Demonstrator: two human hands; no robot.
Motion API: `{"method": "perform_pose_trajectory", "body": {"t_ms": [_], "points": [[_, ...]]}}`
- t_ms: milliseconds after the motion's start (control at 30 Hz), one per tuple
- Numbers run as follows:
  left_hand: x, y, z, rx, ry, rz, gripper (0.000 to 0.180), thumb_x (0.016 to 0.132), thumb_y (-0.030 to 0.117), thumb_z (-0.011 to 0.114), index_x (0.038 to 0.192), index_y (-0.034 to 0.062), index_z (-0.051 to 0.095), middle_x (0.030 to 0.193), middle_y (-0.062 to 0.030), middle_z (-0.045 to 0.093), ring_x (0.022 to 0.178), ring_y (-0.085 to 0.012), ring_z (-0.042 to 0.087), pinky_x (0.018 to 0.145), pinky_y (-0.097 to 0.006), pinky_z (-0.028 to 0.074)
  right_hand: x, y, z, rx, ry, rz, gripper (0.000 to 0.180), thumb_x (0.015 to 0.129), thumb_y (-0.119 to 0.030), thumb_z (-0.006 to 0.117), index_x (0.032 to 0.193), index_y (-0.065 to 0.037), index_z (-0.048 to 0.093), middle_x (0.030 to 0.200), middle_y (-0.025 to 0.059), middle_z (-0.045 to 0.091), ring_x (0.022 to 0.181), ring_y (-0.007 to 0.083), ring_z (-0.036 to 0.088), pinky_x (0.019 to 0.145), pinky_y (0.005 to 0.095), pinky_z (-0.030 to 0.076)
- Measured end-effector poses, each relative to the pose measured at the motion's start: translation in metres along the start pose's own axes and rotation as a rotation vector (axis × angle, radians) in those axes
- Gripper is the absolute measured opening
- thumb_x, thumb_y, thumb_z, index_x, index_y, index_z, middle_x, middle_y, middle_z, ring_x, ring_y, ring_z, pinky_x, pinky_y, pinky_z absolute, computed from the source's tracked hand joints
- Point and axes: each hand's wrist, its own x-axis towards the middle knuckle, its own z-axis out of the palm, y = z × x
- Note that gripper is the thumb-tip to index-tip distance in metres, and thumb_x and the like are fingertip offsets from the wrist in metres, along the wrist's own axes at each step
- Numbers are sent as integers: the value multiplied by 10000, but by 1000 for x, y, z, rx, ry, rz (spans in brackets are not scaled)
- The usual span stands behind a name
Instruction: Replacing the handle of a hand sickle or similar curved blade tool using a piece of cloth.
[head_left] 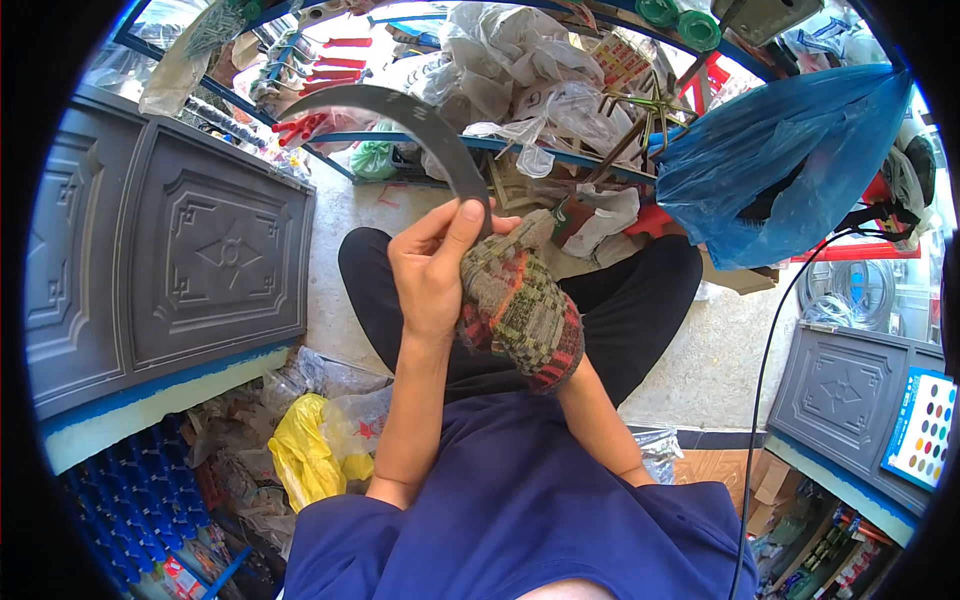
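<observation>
A sickle (432, 128) with a dark curved blade rises in front of me, its tip bending over to the left. My bare left hand (432, 265) pinches the blade's lower part between thumb and fingers. My right hand (520, 305) wears a patterned knitted glove in grey, green and red, and is closed around the sickle's lower end. The glove covers that end, so the handle is hidden. Both hands touch each other above my crossed legs.
Ahead stands a blue metal rack (570, 155) heaped with plastic bags. A blue bag (770, 170) hangs at its right. Dark panelled cabinets (225, 250) flank me. A yellow bag (305, 450) lies at my left, and a black cable (765, 390) runs down the right side.
</observation>
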Motion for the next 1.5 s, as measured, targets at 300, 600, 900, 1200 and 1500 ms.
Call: {"method": "perform_pose_trajectory", "body": {"t_ms": [300, 600, 900, 1200, 1500], "points": [[9, 4, -3, -49, 183, 101, 202, 956, 107, 642, 1021, -75, 698, 817, -156, 716, 724, -180, 682, 727, -306, 558, -17, -6, 1, 429, 76, 197, 632, 1058, -490, 319, 1475, -20, 384, 1461, 193, 464, 1293, 359, 518, 1061, 488, 465], [1, -12, -1, 26, -236, 197, 423, 1095, 395, 277, 959, 60, 497, 642, -69, 548, 834, -290, 678, 1052, -479, 408, -30, -12, -41, -903, 40, -58, 461, 1057, -155, 404, 1499, -43, 332, 1474, 140, 451, 1303, 257, 503, 1077, 408, 454], [-6, -20, 3, 188, -28, 243, 406, 1085, 432, 324, 913, 76, 416, 707, -49, 472, 735, -190, 533, 782, -338, 454, -7, -6, 26, -1161, 180, 64, 444, 1024, -108, 475, 1448, -18, 381, 1405, 140, 516, 1249, 254, 546, 1070, 411, 467], [3, 3, -3, -345, 14, -98, 395, 1081, 456, 324, 917, 109, 418, 651, -12, 385, 638, -196, 538, 806, -369, 479, -21, -12, -29, -183, -134, 49, 441, 1057, -199, 398, 1465, -32, 381, 1462, 139, 472, 1299, 272, 509, 1064, 418, 467], [-27, 10, -4, -294, -191, -79, 513, 1075, 387, 367, 1419, 15, 288, 980, -141, 626, 1030, -313, 628, 938, -443, 499, 7, -17, 2, -957, 12, -66, 467, 1054, -174, 390, 1496, -40, 322, 1472, 134, 459, 1329, 248, 480, 1131, 382, 405]]}}
